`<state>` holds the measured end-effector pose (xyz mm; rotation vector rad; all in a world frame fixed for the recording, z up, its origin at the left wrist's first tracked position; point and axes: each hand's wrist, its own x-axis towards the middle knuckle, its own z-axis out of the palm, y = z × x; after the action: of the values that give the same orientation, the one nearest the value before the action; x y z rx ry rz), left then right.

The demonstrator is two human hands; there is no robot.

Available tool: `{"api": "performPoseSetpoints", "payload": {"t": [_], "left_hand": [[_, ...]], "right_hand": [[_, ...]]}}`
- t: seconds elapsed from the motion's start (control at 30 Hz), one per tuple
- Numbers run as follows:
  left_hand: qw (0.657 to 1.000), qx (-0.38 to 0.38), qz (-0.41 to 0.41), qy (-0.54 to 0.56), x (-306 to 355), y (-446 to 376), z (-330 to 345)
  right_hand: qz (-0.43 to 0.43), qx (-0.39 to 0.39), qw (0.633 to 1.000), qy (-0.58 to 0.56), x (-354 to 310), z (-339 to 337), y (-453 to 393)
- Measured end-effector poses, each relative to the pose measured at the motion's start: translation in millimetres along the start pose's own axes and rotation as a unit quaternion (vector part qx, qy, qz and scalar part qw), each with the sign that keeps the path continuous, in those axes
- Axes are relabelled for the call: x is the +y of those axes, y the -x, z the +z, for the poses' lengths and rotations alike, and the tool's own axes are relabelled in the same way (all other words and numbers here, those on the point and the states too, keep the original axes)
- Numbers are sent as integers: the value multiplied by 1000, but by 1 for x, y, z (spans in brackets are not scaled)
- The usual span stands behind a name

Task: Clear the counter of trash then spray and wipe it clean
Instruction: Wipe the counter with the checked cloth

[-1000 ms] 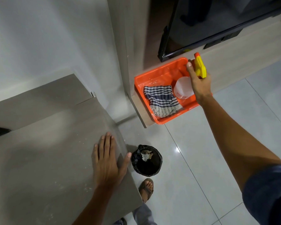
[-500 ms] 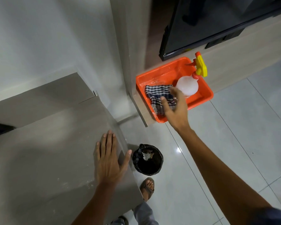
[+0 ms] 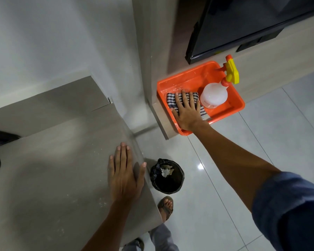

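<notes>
The right hand (image 3: 187,111) is seen laid palm-down on the striped cloth (image 3: 194,98), fingers extended and slightly spread, tips toward 12 o'clock; whether the cloth is being gripped from beneath cannot be told. The cloth, checked in dark blue and white, is lying in the left half of the orange tray (image 3: 188,82), largely covered by the hand. At 3 o'clock of the hand, just beside it in the same tray, the spray bottle (image 3: 214,95) is seen lying on its side, its translucent white body toward 6 o'clock and its yellow trigger head (image 3: 232,73) with orange nozzle resting over the tray's far rim at about 1 o'clock. The tray is set on a low wooden ledge (image 3: 161,120) under a dark screen (image 3: 243,20) at the upper right. The left hand (image 3: 123,174) is pressed flat on the grey counter (image 3: 53,169) near its right edge, fingers straight and close together, thumb splayed out toward 2 o'clock over the edge; nothing is held. Fine pale specks are noted on the counter surface around the hand and toward 7 o'clock of it. On the glossy tiled floor (image 3: 261,133), just at 3 o'clock of the left hand, a small bin (image 3: 168,176) lined with a black bag is standing, with crumpled pale trash (image 3: 166,171) inside. A sandalled foot (image 3: 166,207) is visible at 6 o'clock of the bin. A blue sleeve (image 3: 288,211) covers the right upper arm.
</notes>
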<state>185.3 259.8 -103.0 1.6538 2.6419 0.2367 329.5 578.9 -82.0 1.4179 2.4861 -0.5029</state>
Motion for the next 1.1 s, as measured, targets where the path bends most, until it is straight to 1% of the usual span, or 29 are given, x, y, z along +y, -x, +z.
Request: {"api": "performPoseSetpoints", "payload": {"t": [0.1,0.2,0.27,0.3,0.33,0.4,0.43,0.5,0.53,0.57,0.63,0.67,0.7,0.73,0.8,0.87,0.93,0.97,1.0,1.07,1.1], "left_hand": [[1000,0,-1,2,0,-1,-1],[1000,4,0,2,1,-1,-3],[1000,1,-2,1,1,0,-3],[1000,-2,-2,1,1,0,-2],[1000,-5,-1,-1,0,0,-1],[1000,-10,2,-7,-2,1,1],[1000,-14,3,-10,-2,1,1],[1000,-17,-1,-14,0,1,2],[1000,-16,-5,-14,1,2,2],[1000,-14,-9,-13,1,2,0],[1000,-14,-5,-9,1,2,-3],[1000,-15,-2,-2,1,2,-6],[1000,-15,1,11,0,3,-9],[999,-11,2,35,-1,3,-13],[995,11,-2,104,0,3,-20],[988,40,-20,150,-7,6,-28],[984,56,-50,161,-23,15,-33],[984,55,-66,159,-34,21,-34],[985,50,-83,145,-49,30,-36],[989,35,-116,84,-83,48,-39],[990,28,-132,50,-101,57,-41]], "right_hand": [[12,6,1000,-27,-3,-3,0],[40,36,990,-130,-6,-14,1],[65,58,964,-250,-12,-25,7],[77,65,937,-335,-14,-32,13],[84,69,897,-429,-17,-38,20],[100,76,790,-599,-24,-50,36],[104,79,726,-675,-29,-55,44],[106,57,576,-809,-39,-59,60],[100,38,514,-851,-44,-59,68],[90,21,468,-879,-52,-59,78],[66,-1,399,-914,-68,-56,98],[57,-10,376,-925,-78,-53,108],[55,-17,365,-929,-89,-50,118],[59,-25,364,-929,-101,-48,127],[71,-44,383,-920,-125,-42,141],[81,-69,419,-902,-148,-36,153],[89,-87,458,-880,-169,-29,164],[94,-88,489,-863,-178,-26,168],[96,-78,543,-831,-187,-21,174],[74,-28,678,-731,-205,-9,187],[55,-3,729,-682,-215,-2,195]]}}
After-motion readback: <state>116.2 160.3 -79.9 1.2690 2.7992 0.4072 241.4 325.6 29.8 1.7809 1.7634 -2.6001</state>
